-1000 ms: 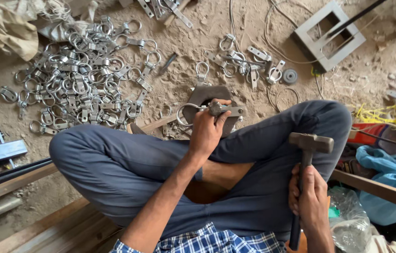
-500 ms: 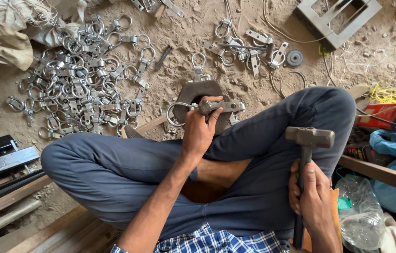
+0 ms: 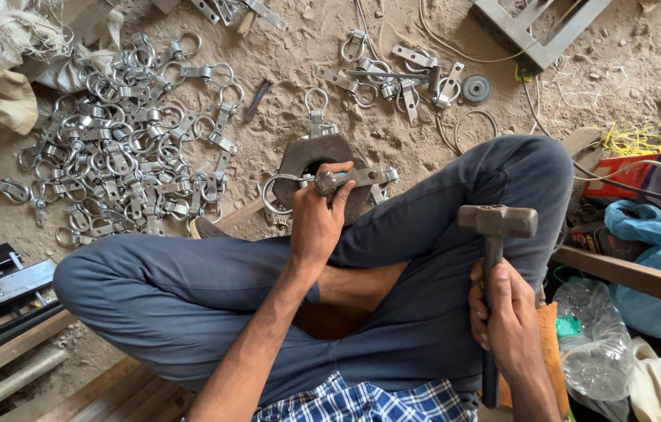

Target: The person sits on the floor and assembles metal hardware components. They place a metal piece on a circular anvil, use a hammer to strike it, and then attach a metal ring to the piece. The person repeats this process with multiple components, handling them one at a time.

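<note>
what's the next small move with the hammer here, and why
Probably a short swing of the hammer down onto the metal clamp piece. The left hand pins that piece on the heavy steel block, while the right hand holds the hammer raised and off to the side, its head well clear of the work. The fingers sit close to the strike spot, so a light blow seems wise.
</note>
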